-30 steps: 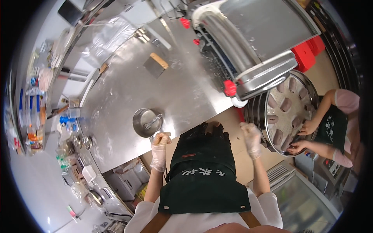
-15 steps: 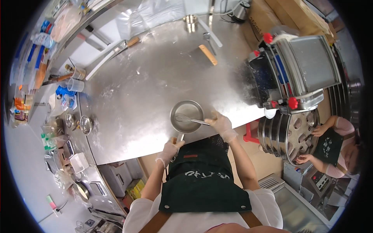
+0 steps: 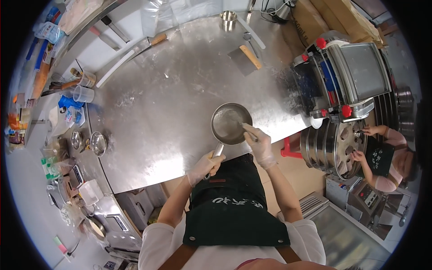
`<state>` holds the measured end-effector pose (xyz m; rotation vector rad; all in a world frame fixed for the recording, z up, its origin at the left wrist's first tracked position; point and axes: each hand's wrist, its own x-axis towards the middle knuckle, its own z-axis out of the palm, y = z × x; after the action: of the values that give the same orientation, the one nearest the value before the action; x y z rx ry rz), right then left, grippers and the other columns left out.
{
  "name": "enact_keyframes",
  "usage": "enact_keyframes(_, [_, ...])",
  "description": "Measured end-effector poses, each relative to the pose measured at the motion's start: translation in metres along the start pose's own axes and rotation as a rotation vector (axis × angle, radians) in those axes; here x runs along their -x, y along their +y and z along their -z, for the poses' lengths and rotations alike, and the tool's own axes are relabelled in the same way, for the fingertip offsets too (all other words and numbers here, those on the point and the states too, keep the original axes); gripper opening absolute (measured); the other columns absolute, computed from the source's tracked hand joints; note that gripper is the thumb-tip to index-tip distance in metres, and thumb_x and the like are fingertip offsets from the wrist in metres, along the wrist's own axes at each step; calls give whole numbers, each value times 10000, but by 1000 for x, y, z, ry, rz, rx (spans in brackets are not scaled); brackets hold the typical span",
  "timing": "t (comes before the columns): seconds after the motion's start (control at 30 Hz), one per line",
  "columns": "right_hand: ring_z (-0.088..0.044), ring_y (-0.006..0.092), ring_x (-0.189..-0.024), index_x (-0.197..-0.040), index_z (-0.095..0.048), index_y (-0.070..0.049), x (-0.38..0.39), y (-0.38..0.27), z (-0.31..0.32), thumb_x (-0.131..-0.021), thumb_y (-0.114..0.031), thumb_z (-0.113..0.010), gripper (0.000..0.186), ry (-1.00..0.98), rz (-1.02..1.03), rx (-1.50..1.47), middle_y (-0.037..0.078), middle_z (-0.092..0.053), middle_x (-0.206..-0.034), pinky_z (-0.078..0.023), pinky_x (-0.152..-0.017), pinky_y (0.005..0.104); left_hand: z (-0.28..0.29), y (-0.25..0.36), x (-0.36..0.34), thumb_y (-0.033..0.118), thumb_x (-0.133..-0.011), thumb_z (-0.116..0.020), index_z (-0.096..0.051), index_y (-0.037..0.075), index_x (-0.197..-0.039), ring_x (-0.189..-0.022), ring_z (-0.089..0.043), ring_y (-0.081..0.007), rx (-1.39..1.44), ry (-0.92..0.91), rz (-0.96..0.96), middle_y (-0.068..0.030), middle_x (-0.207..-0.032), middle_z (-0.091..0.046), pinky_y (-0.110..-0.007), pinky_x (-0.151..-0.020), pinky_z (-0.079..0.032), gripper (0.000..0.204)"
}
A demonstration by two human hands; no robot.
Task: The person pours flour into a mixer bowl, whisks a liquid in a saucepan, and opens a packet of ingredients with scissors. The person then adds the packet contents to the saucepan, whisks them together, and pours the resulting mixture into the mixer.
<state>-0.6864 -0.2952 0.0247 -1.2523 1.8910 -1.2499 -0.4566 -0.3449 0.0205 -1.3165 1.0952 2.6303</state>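
My gloved left hand is closed around the long handle of a steel saucepan at the steel table's front edge. My gloved right hand grips a metal whisk over the pan's right side; the whisk's head is blurred inside the pan. A wooden-handled scraper lies farther back on the table, near a spoon and a steel cup.
The table bears a roller machine at right, beside stacked steamer trays, where another person works. Two small bowls, tubs and tools line the left side. A red stool stands below.
My right hand has moved leftward onto the whisk. The saucepan has shifted right along the table with both hands on it and the whisk. The view has swung toward the table.
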Motion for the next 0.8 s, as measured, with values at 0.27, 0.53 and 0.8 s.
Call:
enact_keyframes(0.27, [-642,123,-615,-1036,-725,-32,26,-67,34,-824,-11,-697,214,-131,188,255,128,-720,-851,-520,-587,261,-33,26,37,271,-983,-563,-447,37,-956,-438,-355,-56,-34,5,-39,30,-592,-395,-236,-411,-299,262])
enact_keyframes(0.53, [-597,172,-475,-963,-737,-49,29,-73,66,-786,-39,-732,177,-164,421,323,92,-665,-655,-490,-474,282,-70,15,53,312,-944,-633,-467,58,-928,-424,-347,-61,46,123,-87,33,-566,-400,-242,-409,-286,304])
enact_keyframes(0.8, [-593,215,-480,-992,-723,-35,28,-66,90,-812,-57,-712,182,-237,516,289,98,-626,-616,-486,-474,315,-111,-12,62,309,-941,-644,-542,41,-1054,-427,-353,-56,143,193,-137,43,-570,-409,-236,-408,-288,309])
